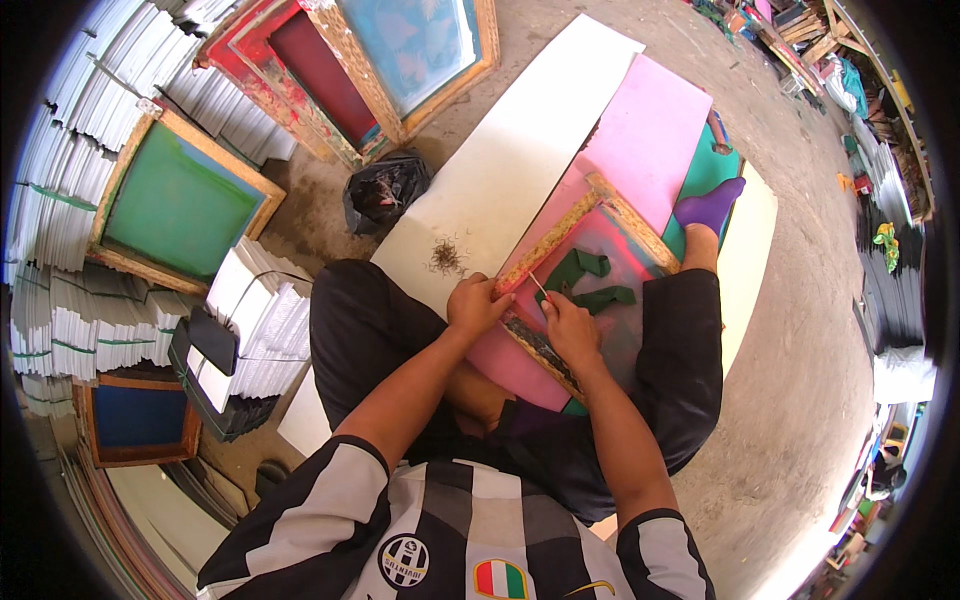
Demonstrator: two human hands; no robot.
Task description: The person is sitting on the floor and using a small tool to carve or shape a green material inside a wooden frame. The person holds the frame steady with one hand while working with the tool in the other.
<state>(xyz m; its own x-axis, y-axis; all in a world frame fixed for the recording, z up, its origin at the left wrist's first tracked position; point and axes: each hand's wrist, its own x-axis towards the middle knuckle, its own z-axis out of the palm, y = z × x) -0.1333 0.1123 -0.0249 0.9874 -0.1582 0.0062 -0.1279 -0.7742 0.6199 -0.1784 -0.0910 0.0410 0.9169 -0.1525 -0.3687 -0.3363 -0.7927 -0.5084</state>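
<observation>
A worn wooden screen frame (640, 237) with stretched see-through mesh lies slanted across my lap and the mats. My left hand (476, 305) is closed round its near-left corner. My right hand (572, 330) grips a thin rod-like tool (537, 284), whose tip reaches the inner edge of the frame's left bar; its handle is hidden in my fingers. Dark green cloth strips (607, 297) lie loose on the mesh, just beyond my right hand. A small heap of thin brownish bits (447, 256) sits on the white sheet, beyond my left hand.
White (510, 120), pink (655, 115) and green sheets cover the floor under me. A black plastic bag (385, 190) stands at the left. Further left are a green screen frame (180, 205) and stacked white sheets (260, 320). Other frames (385, 95) lean at the back.
</observation>
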